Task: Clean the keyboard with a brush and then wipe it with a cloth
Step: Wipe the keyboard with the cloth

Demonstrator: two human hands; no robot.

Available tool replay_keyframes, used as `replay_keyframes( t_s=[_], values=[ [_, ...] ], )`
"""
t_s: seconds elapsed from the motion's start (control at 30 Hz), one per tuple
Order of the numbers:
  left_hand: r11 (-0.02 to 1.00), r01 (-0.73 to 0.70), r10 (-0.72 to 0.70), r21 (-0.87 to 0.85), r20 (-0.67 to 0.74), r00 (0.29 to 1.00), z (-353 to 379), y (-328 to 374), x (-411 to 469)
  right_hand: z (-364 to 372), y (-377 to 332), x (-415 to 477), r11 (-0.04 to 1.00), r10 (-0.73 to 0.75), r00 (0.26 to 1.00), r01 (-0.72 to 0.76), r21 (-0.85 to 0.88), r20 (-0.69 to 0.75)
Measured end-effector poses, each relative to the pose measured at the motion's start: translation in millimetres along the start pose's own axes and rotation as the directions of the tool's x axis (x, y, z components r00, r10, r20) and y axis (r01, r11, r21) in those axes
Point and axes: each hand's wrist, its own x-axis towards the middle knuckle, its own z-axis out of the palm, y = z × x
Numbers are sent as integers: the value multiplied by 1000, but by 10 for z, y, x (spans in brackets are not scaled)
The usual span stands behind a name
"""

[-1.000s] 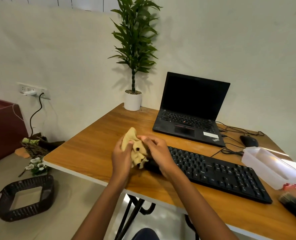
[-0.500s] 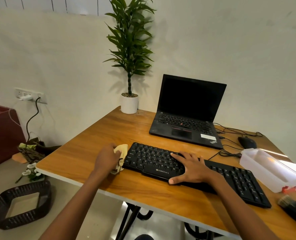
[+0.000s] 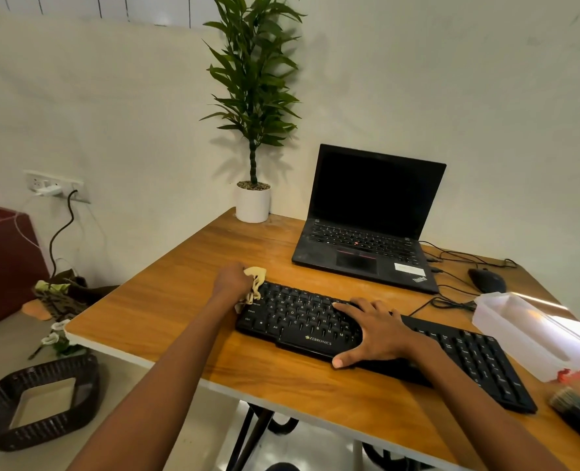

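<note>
A black keyboard point(image 3: 302, 317) lies slanted across the near part of the wooden desk point(image 3: 166, 311). My left hand point(image 3: 230, 280) grips a crumpled yellow cloth point(image 3: 256, 282) against the keyboard's far left corner. My right hand point(image 3: 371, 329) lies flat on the middle of the keys, fingers spread, thumb at the front edge. A dark brush point(image 3: 577, 407) rests at the desk's right edge, bristles toward me.
An open black laptop point(image 3: 366, 239) stands behind the keyboard, a potted plant point(image 3: 252, 198) at the far left corner. A mouse point(image 3: 487, 280), cables and a clear plastic box point(image 3: 533, 334) sit at the right. A woven basket point(image 3: 40, 399) lies on the floor left.
Both hands held the cloth above the keyboard's left end. My right hand let go and settled flat on the keys; my left hand carried the cloth to the keyboard's far left corner.
</note>
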Motion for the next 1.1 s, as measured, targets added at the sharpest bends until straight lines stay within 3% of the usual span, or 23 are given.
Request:
replay_keyframes(
  t_s=[0.23, 0.5, 0.77, 1.1],
  values=[
    [994, -12, -11, 107, 208, 978, -372, -356, -309, 0, -1, 1, 1000, 2, 1000, -2, 1, 2],
    [1000, 2, -1, -16, 37, 999, 19, -64, 160, -46, -30, -5, 1000, -3, 1000, 3, -17, 28],
    [998, -27, 12, 56, 252, 968, -404, -476, -300, -23, -6, 27, 1000, 2, 1000, -1, -29, 20],
    [996, -23, 11, 90, 135, 991, -64, -114, 251, -55, -17, 42, 999, 4, 998, -1, -48, 61]
  ],
)
